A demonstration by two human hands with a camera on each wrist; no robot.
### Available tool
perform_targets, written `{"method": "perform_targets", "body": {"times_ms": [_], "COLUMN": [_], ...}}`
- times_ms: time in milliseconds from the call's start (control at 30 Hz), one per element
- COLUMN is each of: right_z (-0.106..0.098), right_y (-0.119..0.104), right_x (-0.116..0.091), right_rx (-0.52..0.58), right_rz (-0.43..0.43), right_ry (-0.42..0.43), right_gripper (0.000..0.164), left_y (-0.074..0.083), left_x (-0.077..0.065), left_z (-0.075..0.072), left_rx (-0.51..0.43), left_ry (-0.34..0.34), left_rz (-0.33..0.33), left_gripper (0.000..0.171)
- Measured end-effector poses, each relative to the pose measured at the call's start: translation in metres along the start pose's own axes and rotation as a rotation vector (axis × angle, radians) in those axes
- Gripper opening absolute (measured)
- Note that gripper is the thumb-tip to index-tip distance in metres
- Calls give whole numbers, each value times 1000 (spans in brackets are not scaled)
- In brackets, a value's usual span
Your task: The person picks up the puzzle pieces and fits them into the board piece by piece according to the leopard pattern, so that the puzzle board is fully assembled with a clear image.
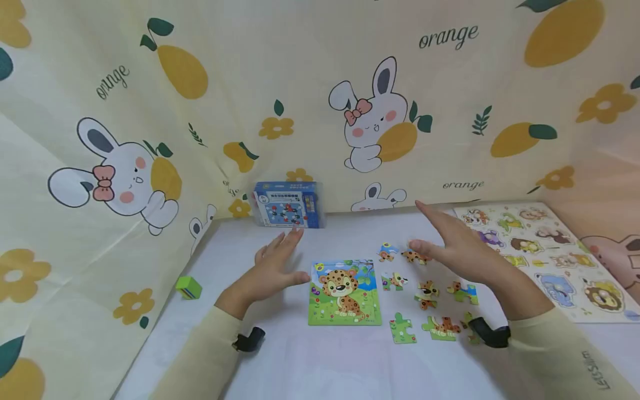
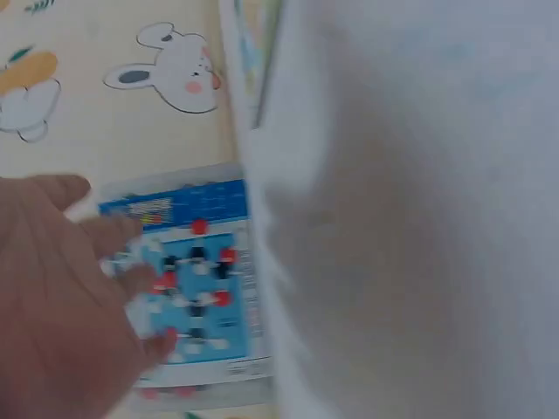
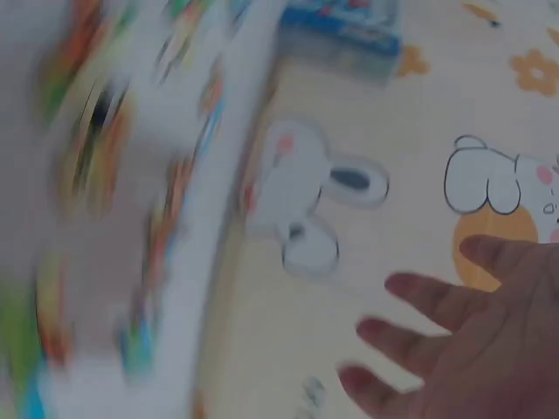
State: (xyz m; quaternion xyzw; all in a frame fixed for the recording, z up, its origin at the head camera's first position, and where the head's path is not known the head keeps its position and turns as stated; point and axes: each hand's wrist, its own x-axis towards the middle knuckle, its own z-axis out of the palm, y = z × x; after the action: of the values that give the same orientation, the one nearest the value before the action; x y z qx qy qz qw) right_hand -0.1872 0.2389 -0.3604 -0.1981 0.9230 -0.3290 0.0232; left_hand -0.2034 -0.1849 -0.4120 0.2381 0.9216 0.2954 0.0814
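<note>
Cream cloth (image 1: 300,55) printed with rabbits, oranges and flowers fills the upper part of the head view, behind a white tabletop (image 1: 300,366). Your left hand (image 1: 275,266) is left of center, its fingers extended and the thumb spread away from them, the thumb tip just beside the upper left of the leopard picture (image 1: 345,300), which lies flat in the lower center. Your right hand (image 1: 465,244) appears right of center, fingers straight and thumb apart; its thumb overlaps one of the loose puzzle pieces (image 1: 402,329) in the frame. These pieces lie scattered right of the leopard picture, one partly hidden behind your right wrist's black band (image 1: 490,333). Your blue box (image 1: 286,213) stands against the cloth, above your left fingertips in the frame. Toward the left edge sits a green block (image 1: 189,288); an animal board (image 1: 540,260) lies at the right.
</note>
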Motion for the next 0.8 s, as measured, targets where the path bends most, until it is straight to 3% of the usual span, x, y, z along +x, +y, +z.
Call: {"method": "perform_targets", "body": {"times_ms": [133, 200, 267, 367, 467, 533, 667, 800], "right_z": [19, 30, 39, 53, 66, 76, 95, 108], "right_y": [1, 2, 5, 13, 25, 35, 51, 52], "right_x": [12, 19, 25, 30, 33, 35, 40, 46], "right_rx": [353, 443, 490, 531, 511, 441, 235, 107], "right_rz": [-24, -11, 15, 62, 117, 151, 183, 181], "right_ry": [-36, -30, -6, 29, 72, 94, 87, 86], "right_gripper": [78, 76, 76, 75, 75, 78, 81, 72], "left_y": [-20, -28, -32, -31, -27, -26, -26, -28], "left_x": [3, 5, 6, 8, 8, 8, 7, 7], "left_z": [18, 28, 37, 46, 50, 51, 50, 48], "left_rx": [-256, -320, -313, -207, -73, -2, 78, 119], "left_ry": [-25, -47, -77, -132, -184, -204, -222, -225], "left_rz": [58, 55, 46, 30, 39, 42, 45, 35], "left_gripper": [127, 123, 119, 121, 136, 145, 155, 157]}}
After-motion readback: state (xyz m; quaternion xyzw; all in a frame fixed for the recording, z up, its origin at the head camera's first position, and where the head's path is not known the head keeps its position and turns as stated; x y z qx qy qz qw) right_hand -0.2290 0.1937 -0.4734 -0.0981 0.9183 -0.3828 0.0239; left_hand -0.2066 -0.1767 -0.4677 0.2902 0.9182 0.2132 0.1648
